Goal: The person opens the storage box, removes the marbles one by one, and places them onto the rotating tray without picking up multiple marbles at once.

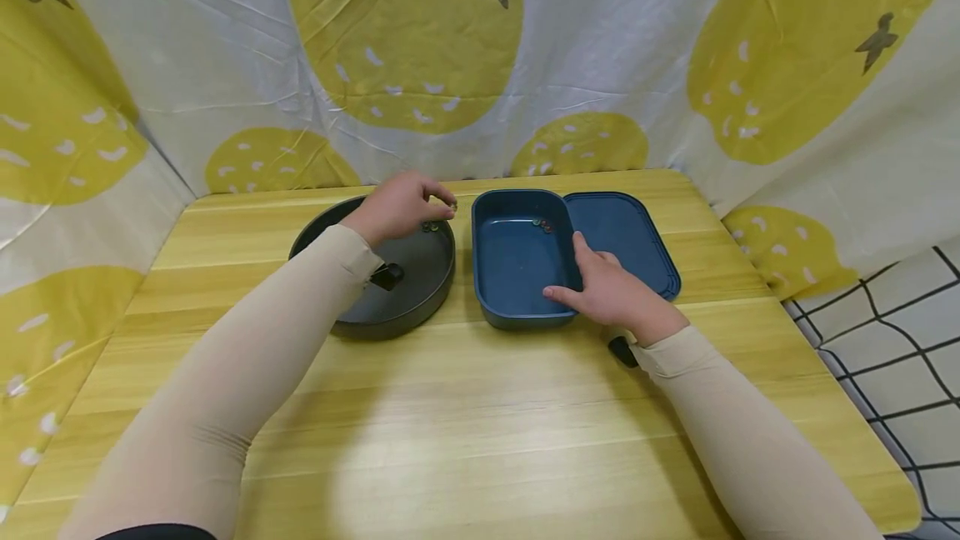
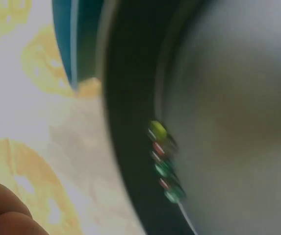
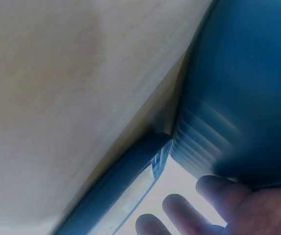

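Note:
My left hand (image 1: 401,207) is over the right side of a round dark pan (image 1: 420,307), its thumb and forefinger pinching a small shiny yellow-green bead (image 1: 453,207). Several small coloured beads (image 2: 164,161), yellow, red and green, lie along the pan's inner edge beneath. My right hand (image 1: 611,290) holds the near right corner of a deep blue rectangular container (image 1: 510,261), thumb over the rim and fingers along the outer wall. A few green and red beads (image 1: 542,225) lie inside it near the far right corner. In the right wrist view, fingers (image 3: 184,213) extend beside the container wall.
A flat blue lid (image 1: 618,236) lies on the wooden table (image 1: 450,432), right behind the container. A white cloth with yellow fruit print (image 1: 405,32) hangs behind and along both sides. Black grid lines cross a white surface (image 1: 900,357) at the right.

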`<act>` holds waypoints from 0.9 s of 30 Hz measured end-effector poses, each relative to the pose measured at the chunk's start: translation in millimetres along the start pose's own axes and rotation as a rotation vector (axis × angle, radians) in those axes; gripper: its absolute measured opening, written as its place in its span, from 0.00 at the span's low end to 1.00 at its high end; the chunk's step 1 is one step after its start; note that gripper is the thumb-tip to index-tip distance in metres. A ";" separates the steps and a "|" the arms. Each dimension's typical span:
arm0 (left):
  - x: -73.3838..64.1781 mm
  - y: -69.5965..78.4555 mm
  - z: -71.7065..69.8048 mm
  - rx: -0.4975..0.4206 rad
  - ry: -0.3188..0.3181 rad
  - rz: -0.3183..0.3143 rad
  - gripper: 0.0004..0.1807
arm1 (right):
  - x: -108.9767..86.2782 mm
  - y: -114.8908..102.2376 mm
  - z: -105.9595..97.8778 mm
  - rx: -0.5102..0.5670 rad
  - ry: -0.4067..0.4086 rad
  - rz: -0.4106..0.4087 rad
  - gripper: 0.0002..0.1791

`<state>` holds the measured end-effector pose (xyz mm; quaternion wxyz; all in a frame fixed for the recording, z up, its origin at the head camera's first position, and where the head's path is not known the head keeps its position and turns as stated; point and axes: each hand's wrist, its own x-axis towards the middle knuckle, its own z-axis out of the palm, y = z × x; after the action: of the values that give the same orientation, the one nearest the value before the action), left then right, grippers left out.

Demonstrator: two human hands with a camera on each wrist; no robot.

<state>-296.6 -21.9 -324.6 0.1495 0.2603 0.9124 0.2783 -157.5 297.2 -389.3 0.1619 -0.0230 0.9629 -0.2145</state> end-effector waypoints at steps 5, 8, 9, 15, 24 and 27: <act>-9.2 -31.2 -8.9 0.025 0.022 -0.050 0.18 | -0.5 1.6 0.0 0.002 0.003 0.001 0.68; -11.6 -47.3 -10.5 0.040 0.046 -0.065 0.18 | -0.5 2.1 0.1 0.001 0.003 -0.002 0.68; -12.1 -51.8 -10.6 0.042 0.054 -0.070 0.18 | -0.5 2.3 0.1 0.001 0.003 -0.004 0.68; -15.2 -68.2 -11.2 0.028 0.070 -0.100 0.19 | -0.2 3.2 0.8 0.003 0.002 -0.009 0.67; -9.7 -50.8 -9.2 -0.003 0.057 -0.111 0.22 | 1.0 2.8 0.7 0.003 0.007 -0.010 0.68; -2.1 -32.1 -1.9 -0.033 0.055 -0.085 0.23 | 1.9 3.4 1.3 -0.004 0.009 -0.011 0.68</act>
<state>-308.2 -46.7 -341.7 0.1402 0.2110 0.9216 0.2940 -158.8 299.5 -392.5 0.1563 -0.0275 0.9640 -0.2133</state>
